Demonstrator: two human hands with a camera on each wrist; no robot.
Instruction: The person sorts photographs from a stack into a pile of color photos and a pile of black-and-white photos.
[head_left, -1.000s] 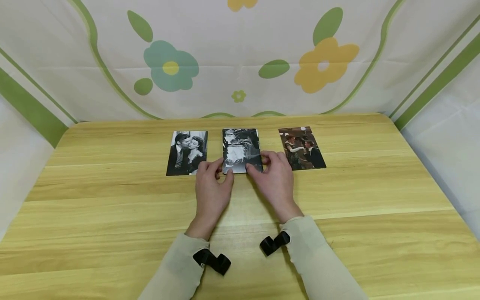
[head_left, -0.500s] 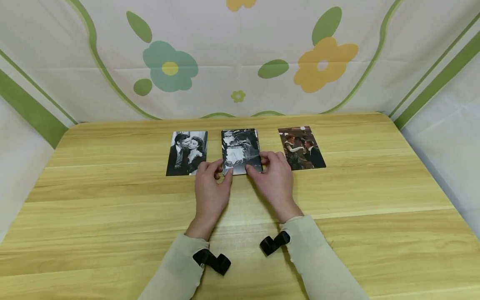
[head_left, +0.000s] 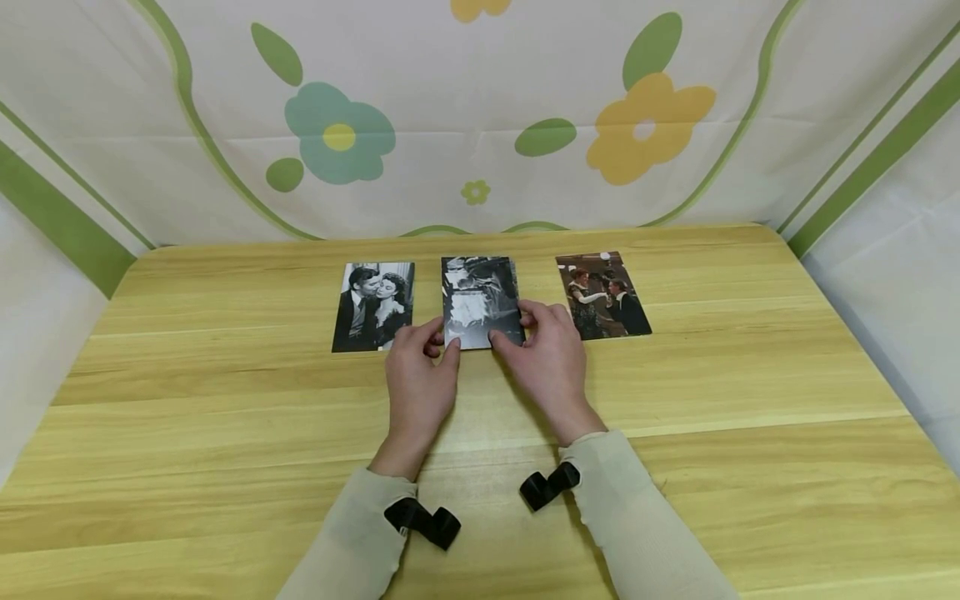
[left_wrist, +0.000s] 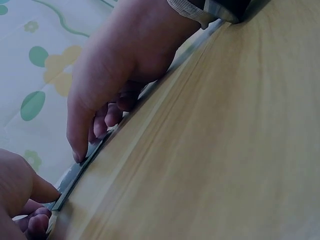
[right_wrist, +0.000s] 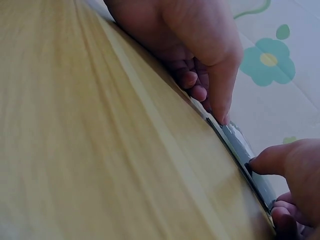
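A small stack of black-and-white photo cards (head_left: pixel 472 287) lies on the table between my hands. My left hand (head_left: pixel 420 379) holds its near left corner, thumb at the front edge and fingers curled along the left side. At the near right corner my right hand (head_left: pixel 550 367) grips the stack, its thumb over the top card and its fingers against the right edge. In the left wrist view, the stack's thin dark edge (left_wrist: pixel 82 172) shows low over the wood. The right wrist view has both thumbs on the cards (right_wrist: pixel 237 145).
To the left lies a black-and-white photo card (head_left: pixel 371 307) of a couple. A colour photo card (head_left: pixel 606 296) lies tilted on the right, close beyond the right hand. Behind the wooden table (head_left: pixel 225 433) hangs a white flowered cloth (head_left: pixel 435 83).
The stack has shifted very slightly left with both hands, and its cards sit a little differently at the edges. The two side photo cards stay put.
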